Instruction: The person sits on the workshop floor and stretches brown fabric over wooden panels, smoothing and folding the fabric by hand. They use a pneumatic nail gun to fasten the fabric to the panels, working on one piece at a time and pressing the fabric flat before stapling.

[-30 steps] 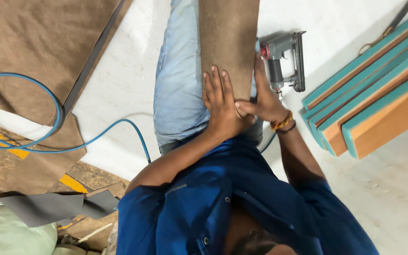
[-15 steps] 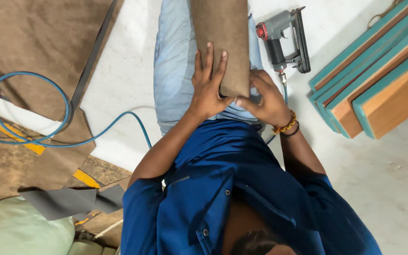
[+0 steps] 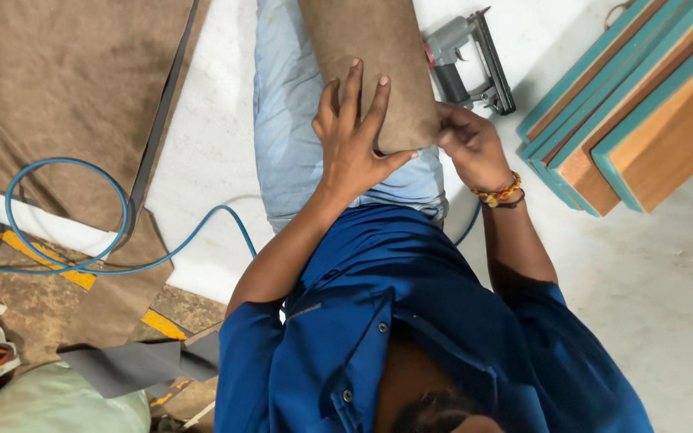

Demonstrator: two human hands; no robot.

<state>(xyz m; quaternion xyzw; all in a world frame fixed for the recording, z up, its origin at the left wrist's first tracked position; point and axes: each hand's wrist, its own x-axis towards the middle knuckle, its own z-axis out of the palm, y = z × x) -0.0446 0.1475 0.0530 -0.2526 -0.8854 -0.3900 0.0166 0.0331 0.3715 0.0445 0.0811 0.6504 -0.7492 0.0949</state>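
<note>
Brown fabric is seen wrapped over a long padded panel [image 3: 374, 60] that lies along the person's lap, over the light blue trousers [image 3: 286, 136]. The left hand [image 3: 354, 140] is laid flat on the covered panel with fingers spread, pressing the cloth down rather than gripping it. The right hand [image 3: 471, 144] is closed on the near corner of the panel, where the fabric edge appears to be pinched and pulled around; the exact fold under the fingers is hidden.

A grey pneumatic stapler [image 3: 471, 60] is set down on the floor [image 3: 659, 305] just beside the panel, untouched by either hand. A blue air hose [image 3: 66, 216] is looped across the floor to the left, over spare sheets of the same brown fabric [image 3: 66, 88]. Teal-edged wooden boards [image 3: 635, 104] are stacked to the right, well apart from the hands.

By the look of it, the covering is judged to be well under way: the visible face is already smooth and covered. The near end seems unfinished, since the cloth is being held there by hand and the stapler is not in use. Whether the far end is fastened cannot be told.
</note>
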